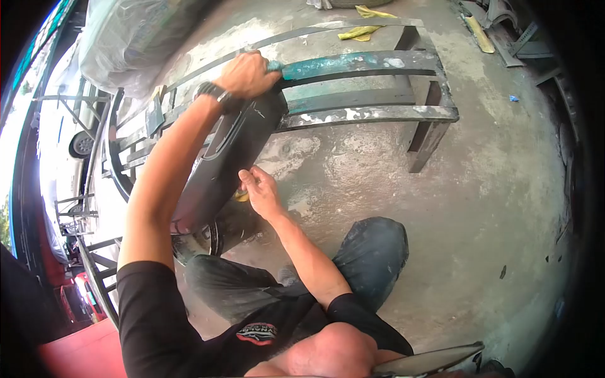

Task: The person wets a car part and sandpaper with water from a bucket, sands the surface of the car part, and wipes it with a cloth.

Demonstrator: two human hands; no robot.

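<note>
A long dark car body panel (220, 170) with a slotted recess leans at a slant against the bench. My left hand (247, 74), a watch on its wrist, is closed over the panel's upper end, fingers bent downward. Beside those fingertips shows a small teal patch (275, 65), close to the bench's front slat. Lower down, my right hand (259, 190) is at the panel's right edge with curled fingers and the thumb up; I cannot tell what it holds. A bit of yellow (241, 196) shows just below it.
The slatted bench (365, 115), stained teal and white, stretches away to the right. Plastic-wrapped bulk (135, 44) stands at upper left. Yellow cloths (362, 31) lie behind the bench. Scrap parts (498, 31) line the right wall. My bent knees (378, 252) are close below the panel.
</note>
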